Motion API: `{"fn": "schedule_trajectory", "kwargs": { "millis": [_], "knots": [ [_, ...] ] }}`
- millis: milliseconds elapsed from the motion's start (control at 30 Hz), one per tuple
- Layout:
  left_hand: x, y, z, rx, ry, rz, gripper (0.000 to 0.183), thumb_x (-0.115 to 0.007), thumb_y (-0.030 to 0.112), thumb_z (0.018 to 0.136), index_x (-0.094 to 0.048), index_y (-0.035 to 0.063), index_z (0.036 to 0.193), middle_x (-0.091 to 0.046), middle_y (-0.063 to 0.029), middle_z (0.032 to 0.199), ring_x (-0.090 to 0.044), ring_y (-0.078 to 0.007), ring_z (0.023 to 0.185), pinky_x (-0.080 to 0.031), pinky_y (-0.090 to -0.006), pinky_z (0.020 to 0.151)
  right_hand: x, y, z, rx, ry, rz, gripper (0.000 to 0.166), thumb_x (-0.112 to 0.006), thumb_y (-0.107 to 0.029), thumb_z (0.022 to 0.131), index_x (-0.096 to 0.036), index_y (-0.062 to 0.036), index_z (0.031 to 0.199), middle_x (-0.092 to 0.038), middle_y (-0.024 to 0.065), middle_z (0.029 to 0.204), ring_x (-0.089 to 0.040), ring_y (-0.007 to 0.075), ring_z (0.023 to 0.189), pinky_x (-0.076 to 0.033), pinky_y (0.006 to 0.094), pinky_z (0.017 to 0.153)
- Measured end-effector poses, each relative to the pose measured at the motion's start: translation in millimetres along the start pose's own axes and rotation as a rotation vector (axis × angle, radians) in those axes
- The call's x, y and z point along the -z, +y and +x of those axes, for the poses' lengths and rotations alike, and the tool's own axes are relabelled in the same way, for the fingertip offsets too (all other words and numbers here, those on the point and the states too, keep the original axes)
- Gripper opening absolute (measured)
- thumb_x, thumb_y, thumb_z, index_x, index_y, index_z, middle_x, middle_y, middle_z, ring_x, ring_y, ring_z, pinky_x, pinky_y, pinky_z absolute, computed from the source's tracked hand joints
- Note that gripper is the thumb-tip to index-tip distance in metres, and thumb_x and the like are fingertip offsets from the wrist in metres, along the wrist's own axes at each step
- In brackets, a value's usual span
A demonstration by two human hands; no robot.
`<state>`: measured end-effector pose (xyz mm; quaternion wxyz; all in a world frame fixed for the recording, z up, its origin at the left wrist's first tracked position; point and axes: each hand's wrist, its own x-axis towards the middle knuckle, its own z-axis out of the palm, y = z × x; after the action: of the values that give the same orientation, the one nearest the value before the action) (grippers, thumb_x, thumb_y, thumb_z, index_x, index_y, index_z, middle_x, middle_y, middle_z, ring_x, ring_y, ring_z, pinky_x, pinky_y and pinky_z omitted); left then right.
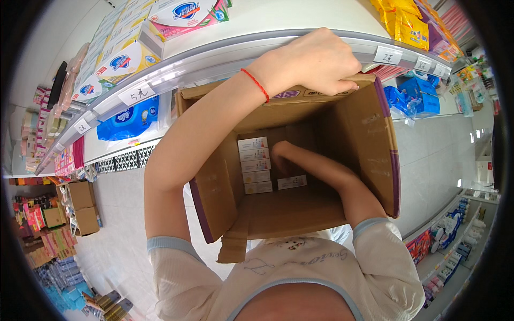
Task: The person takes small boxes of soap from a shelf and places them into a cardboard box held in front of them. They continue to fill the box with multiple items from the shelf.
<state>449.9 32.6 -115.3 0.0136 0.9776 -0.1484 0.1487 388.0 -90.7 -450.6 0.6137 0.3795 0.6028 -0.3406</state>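
A tall open cardboard box (361, 120) stands between me and a shop shelf. My left hand (331, 64), with a red cord on its wrist, grips the box's far rim with curled fingers, close to the shelf edge. My right hand (283, 156) reaches down inside the box; its fingers are in shadow, and whether they hold anything cannot be seen. Beside it, several small white cartons (255, 165) form a column along the left inner wall. Another white carton (292, 182) lies just below the right hand on the box floor.
The white shelf (273, 20) has a price rail and carries Safeguard soap boxes (124, 60) at left and yellow packets (405, 24) at right. Blue wipes packs (130, 118) lie on the lower shelf. Brown cartons (84, 208) stand on the floor at left; another stocked shelf (449, 244) is at lower right.
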Motion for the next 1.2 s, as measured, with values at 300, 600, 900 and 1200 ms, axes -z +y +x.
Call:
{"fn": "schedule_trajectory", "kwargs": {
  "millis": [300,600,900,1200],
  "knots": [
    [2,1,0,0.019,-0.036,-0.004,0.035,-0.053,0.037,0.083,-0.059,0.0055,0.070,-0.055,-0.0119,0.052,-0.058,-0.0316,0.054,-0.045,-0.0395,0.050,-3,-5,7,0.000,-0.007,-0.028,0.031,-0.064,-0.026,0.081,-0.062,-0.0176,0.111,-0.063,0.0035,0.108,-0.063,0.0267,0.090,-0.053,0.0418,0.076],
    [-2,0,0,0.023,-0.015,0.011,0.035,-0.053,0.037,0.084,-0.059,0.0052,0.071,-0.056,-0.0119,0.052,-0.058,-0.0312,0.054,-0.045,-0.0395,0.049,-6,-6,7,-0.008,0.006,-0.027,0.031,-0.063,-0.026,0.082,-0.062,-0.0176,0.112,-0.063,0.0041,0.109,-0.063,0.0278,0.090,-0.053,0.0423,0.076],
    [2,0,-1,0.009,0.002,-0.043,0.034,-0.055,0.037,0.082,-0.059,0.0046,0.073,-0.056,-0.0124,0.053,-0.058,-0.0330,0.054,-0.046,-0.0413,0.051,-2,-19,22,0.001,0.024,-0.070,0.032,-0.063,-0.026,0.082,-0.061,-0.0177,0.113,-0.062,0.0046,0.110,-0.063,0.0289,0.091,-0.053,0.0428,0.076],
    [5,2,-5,0.012,0.017,-0.054,0.032,-0.058,0.035,0.079,-0.058,0.0037,0.070,-0.056,-0.0121,0.051,-0.059,-0.0324,0.053,-0.047,-0.0411,0.051,5,-23,-8,0.071,0.237,-0.007,0.028,-0.058,-0.024,0.083,-0.063,-0.0147,0.109,-0.064,0.0078,0.106,-0.063,0.0292,0.093,-0.053,0.0423,0.074]
  ]
}}
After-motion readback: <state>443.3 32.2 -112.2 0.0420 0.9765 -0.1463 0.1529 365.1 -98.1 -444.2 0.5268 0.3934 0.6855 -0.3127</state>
